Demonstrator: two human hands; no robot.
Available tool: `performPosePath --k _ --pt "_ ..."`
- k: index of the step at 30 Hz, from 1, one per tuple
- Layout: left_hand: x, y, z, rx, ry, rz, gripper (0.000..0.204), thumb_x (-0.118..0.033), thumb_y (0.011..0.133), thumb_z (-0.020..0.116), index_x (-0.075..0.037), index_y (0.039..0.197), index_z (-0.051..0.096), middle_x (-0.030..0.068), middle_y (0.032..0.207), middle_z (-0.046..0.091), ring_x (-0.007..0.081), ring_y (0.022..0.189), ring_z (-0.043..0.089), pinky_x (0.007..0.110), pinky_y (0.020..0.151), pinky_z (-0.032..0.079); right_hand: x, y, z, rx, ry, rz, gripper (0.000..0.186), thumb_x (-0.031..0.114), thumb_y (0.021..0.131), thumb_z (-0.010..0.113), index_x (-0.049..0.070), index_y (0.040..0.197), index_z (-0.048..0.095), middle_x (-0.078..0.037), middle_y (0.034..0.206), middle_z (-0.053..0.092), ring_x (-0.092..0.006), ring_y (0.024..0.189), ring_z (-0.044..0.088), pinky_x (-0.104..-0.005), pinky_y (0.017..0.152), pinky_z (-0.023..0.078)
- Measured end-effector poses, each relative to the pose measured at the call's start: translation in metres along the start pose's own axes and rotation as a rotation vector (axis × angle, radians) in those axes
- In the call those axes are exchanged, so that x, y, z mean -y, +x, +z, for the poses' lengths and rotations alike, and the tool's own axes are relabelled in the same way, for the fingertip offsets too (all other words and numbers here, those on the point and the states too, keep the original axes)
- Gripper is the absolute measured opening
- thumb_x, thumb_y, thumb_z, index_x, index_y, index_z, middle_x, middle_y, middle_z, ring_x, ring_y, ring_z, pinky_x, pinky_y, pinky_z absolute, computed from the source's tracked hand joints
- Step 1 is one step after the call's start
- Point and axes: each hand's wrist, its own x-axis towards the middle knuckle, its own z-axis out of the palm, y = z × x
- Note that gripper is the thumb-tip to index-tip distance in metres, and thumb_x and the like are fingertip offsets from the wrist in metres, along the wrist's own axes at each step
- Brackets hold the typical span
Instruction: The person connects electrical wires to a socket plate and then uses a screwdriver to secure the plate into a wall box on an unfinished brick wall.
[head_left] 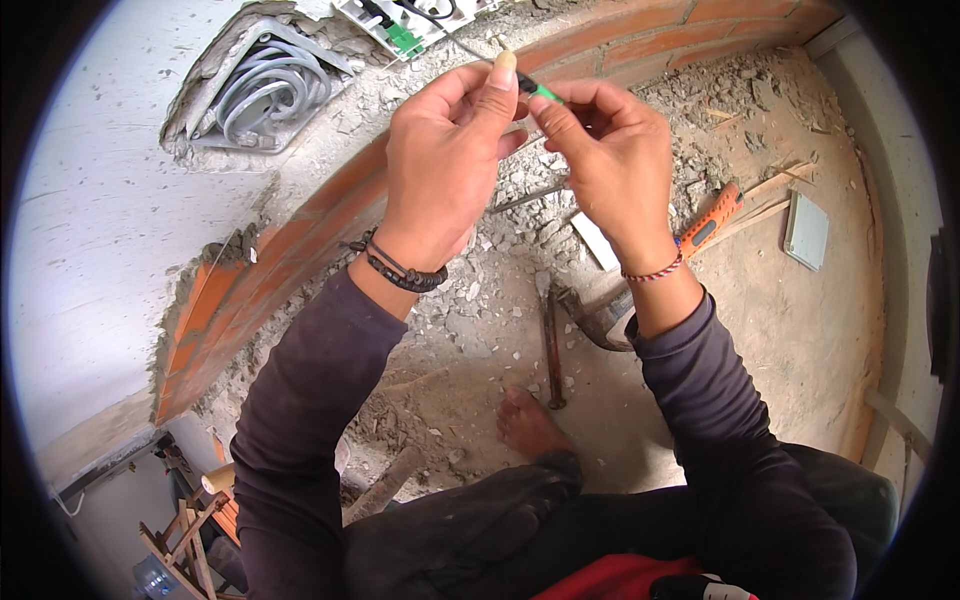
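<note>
Up near the wall, my two hands meet around a small green-and-black cable connector (545, 93). My left hand (440, 165) pinches its black end between thumb and fingers. On the green end, the thumb and forefinger of my right hand (620, 150) are closed. A thin dark cable (468, 47) runs from beside my left thumb toward an open white plastic box (365, 22), which holds another green connector (404, 40) and black cable. Left of that box, a wall recess contains a coil of grey cable or conduit (270, 95). My fingers hide part of the connector.
Broken plaster rubble (520, 240) lies along the exposed brick wall (280, 260). Below my right wrist rests a hammer with an orange handle (712, 218). A chisel (552, 350) lies near my bare foot (532, 425). At right is a pale rectangular plate (806, 232); wood pieces (185, 545) stand lower left.
</note>
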Motion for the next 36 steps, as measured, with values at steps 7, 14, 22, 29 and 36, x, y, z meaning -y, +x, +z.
performPosePath --k 7,14,22,29,36 --pt "-0.002 -0.011 -0.006 -0.069 0.090 0.049 0.039 -0.023 0.101 0.063 0.003 0.129 0.056 0.0144 0.121 0.062 0.0196 0.103 0.065 0.036 0.091 0.058 -0.019 0.026 -0.013 -0.128 -0.239 -0.019 0.025 0.029 0.086 0.076 0.005 0.094 0.076 -0.005 0.066 0.067 -0.0121 0.058 0.061 -0.0286 0.055 0.047" --pt "-0.008 -0.021 -0.018 -0.084 0.194 0.154 0.036 -0.016 0.099 0.064 0.004 0.127 0.057 0.0138 0.116 0.063 0.0180 0.101 0.066 0.032 0.087 0.059 -0.021 0.035 -0.017 -0.035 -0.398 -0.069 0.025 0.028 0.085 0.072 0.007 0.098 0.075 -0.007 0.080 0.071 -0.0172 0.066 0.064 -0.0332 0.064 0.051" --pt "-0.013 -0.031 -0.030 -0.169 0.217 0.296 0.033 -0.009 0.098 0.064 0.004 0.126 0.056 0.0117 0.113 0.065 0.0163 0.097 0.067 0.029 0.083 0.060 -0.009 0.033 -0.014 -0.212 -0.315 -0.223 0.029 0.021 0.083 0.073 0.010 0.110 0.073 -0.006 0.097 0.067 -0.0146 0.073 0.059 -0.0291 0.068 0.051" --pt "-0.040 -0.023 -0.049 -0.258 0.240 0.566 0.031 -0.005 0.095 0.066 0.006 0.122 0.058 0.0123 0.109 0.065 0.0128 0.090 0.068 0.024 0.074 0.060 -0.008 0.030 -0.017 -0.237 -0.534 -0.278 0.044 0.018 0.080 0.075 0.017 0.124 0.068 -0.006 0.110 0.060 -0.0160 0.086 0.053 -0.0293 0.079 0.050" --pt "-0.044 -0.025 -0.042 -0.244 0.309 0.519 0.030 -0.006 0.092 0.069 0.004 0.119 0.061 0.0106 0.110 0.065 0.0092 0.089 0.065 0.024 0.073 0.060 0.005 0.062 0.007 -0.360 -0.496 -0.692 0.021 0.007 0.077 0.074 0.010 0.097 0.070 -0.008 0.096 0.065 -0.0301 0.092 0.063 -0.0388 0.082 0.050"
